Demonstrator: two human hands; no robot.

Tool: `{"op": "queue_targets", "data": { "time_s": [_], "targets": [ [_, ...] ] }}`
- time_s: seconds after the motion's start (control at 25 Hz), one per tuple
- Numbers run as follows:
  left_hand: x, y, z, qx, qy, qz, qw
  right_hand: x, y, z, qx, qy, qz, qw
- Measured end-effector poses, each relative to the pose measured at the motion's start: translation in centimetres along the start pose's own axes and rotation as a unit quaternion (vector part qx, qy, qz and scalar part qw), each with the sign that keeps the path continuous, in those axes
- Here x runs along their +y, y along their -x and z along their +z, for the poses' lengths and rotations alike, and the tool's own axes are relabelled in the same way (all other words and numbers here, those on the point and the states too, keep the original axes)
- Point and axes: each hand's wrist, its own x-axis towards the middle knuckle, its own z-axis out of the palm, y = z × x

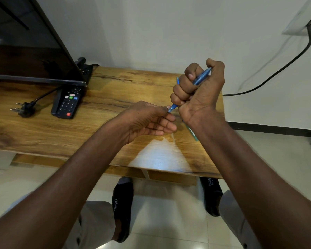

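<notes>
**Now both hands are working a blue pen above the table**

Standing beside the person, I am watching the right hand (199,92) clenching a blue pen (200,77) in a full fist. All its fingers are curling tight round the barrel and the thumb is folding over the top. The pen is slanting down towards the left hand (147,119), held up in the air over the right end of the wooden table (115,87). The left hand is pinching the pen's lower tip between thumb and forefinger, while its other fingers are lying loosely curved underneath.

A thin blue piece (177,80) is poking out behind the right knuckles; what it is I cannot tell. A flat green thing (193,133) is lying on the table, partly hidden under the right wrist. Well apart to the left, a remote control (68,103) is leaning by the television (25,42), with a loose plug (23,108) lying near it.
</notes>
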Motion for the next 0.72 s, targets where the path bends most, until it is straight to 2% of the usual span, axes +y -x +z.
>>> {"op": "queue_targets", "data": {
  "time_s": [0.24,0.4,0.72],
  "targets": [
    [-0.25,-0.28,0.16,0.004,0.002,-0.007,1.000,0.16,-0.04,-0.16,0.035,-0.013,0.004,0.999],
    [-0.35,-0.46,0.00,0.006,0.008,-0.006,1.000,0.37,0.02,-0.10,0.010,-0.007,-0.002,1.000],
    [-0.30,-0.36,-0.04,-0.003,0.011,-0.004,1.000,0.11,-0.23,-0.25,0.029,0.004,0.018,0.999]
  ]
}}
